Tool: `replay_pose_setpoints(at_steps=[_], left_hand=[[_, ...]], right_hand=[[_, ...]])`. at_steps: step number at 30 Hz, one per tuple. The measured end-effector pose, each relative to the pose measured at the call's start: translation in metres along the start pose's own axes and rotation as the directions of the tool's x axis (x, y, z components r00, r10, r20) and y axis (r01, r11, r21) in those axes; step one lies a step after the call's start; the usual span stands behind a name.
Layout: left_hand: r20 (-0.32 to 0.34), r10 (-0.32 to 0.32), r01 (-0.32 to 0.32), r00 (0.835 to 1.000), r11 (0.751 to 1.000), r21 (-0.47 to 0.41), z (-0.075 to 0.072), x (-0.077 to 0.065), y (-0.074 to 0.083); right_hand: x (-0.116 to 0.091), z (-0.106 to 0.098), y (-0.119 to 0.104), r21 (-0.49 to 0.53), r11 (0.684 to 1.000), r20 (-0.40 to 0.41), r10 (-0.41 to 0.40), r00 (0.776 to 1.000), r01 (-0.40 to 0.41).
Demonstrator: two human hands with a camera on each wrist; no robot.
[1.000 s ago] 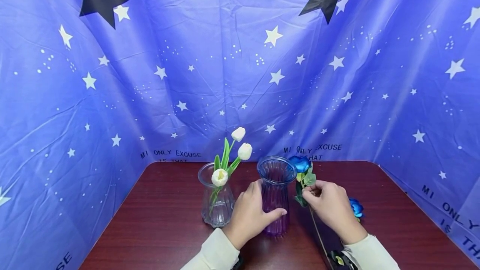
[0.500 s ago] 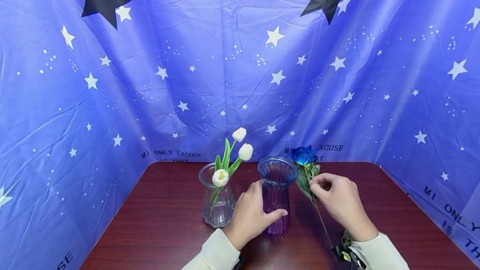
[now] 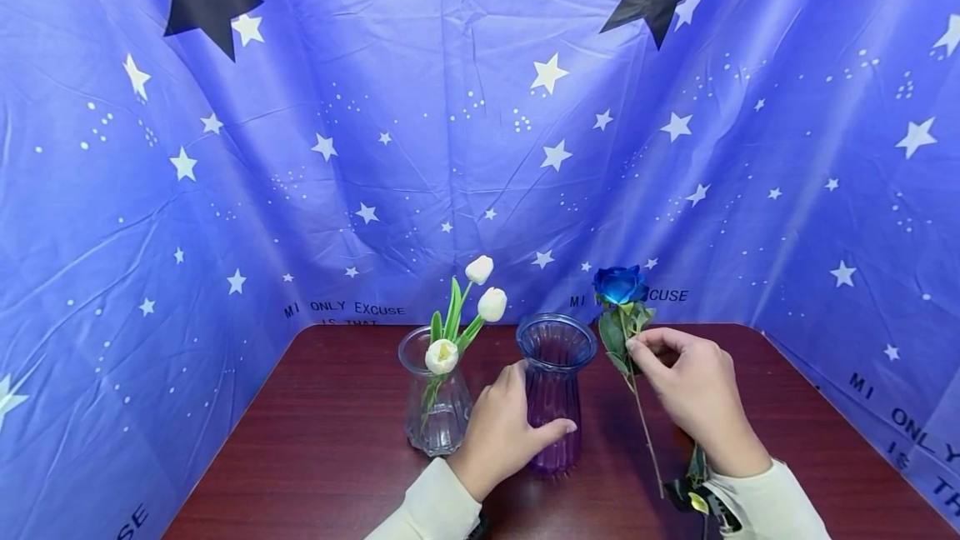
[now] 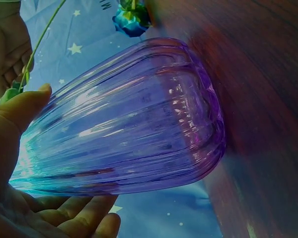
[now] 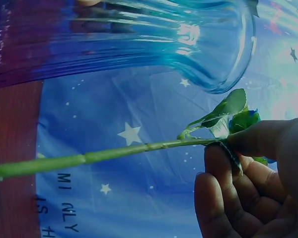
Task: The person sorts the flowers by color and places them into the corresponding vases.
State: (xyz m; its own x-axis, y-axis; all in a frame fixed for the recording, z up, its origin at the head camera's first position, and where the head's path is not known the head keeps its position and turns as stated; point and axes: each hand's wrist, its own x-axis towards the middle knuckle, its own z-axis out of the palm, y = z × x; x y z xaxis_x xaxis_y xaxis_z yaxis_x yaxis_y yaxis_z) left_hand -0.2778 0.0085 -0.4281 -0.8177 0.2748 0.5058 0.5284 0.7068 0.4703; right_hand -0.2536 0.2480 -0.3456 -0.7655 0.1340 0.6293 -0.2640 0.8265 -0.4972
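Note:
A ribbed purple glass vase (image 3: 553,390) stands upright on the dark red table (image 3: 322,457). My left hand (image 3: 504,432) grips its lower body, thumb on one side and fingers on the other; the left wrist view shows the purple vase (image 4: 129,119) filling the frame. To its right, my right hand (image 3: 693,394) pinches the green stem of a blue rose (image 3: 619,283) just below the leaves and holds it nearly upright above the table. The stem (image 5: 104,156) runs past the vase's mouth (image 5: 223,44) in the right wrist view.
A clear glass vase (image 3: 435,398) with three white tulips (image 3: 483,290) stands left of the purple one. A blue star-printed cloth (image 3: 480,123) hangs behind and to both sides of the table. Something dark lies by my right sleeve (image 3: 686,498).
My right hand has lifted the blue rose and tipped it upright, so the bloom has risen above the purple vase's rim. The left hand keeps its grip on the vase.

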Motion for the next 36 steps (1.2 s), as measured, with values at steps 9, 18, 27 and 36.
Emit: replay_pose_setpoints(at_steps=[9,18,27,36], left_hand=[[0.01,-0.011,0.012,1.0,1.0,-0.005,0.0,0.0,0.001],[0.015,-0.012,0.012,1.0,1.0,0.001,0.0,0.0,0.001],[-0.001,-0.008,0.008,1.0,1.0,0.007,-0.001,-0.002,0.0],[0.017,-0.015,0.014,1.0,1.0,0.011,0.0,-0.001,0.001]], right_hand=[[-0.001,-0.004,-0.008,0.015,1.0,-0.015,-0.005,1.0,0.006],[-0.001,-0.017,-0.021,0.073,0.997,-0.049,0.018,0.999,-0.015],[-0.002,-0.023,-0.021,0.103,0.994,-0.083,0.041,0.996,-0.032],[-0.004,-0.036,-0.026,0.175,0.982,-0.124,0.094,0.988,-0.071]])
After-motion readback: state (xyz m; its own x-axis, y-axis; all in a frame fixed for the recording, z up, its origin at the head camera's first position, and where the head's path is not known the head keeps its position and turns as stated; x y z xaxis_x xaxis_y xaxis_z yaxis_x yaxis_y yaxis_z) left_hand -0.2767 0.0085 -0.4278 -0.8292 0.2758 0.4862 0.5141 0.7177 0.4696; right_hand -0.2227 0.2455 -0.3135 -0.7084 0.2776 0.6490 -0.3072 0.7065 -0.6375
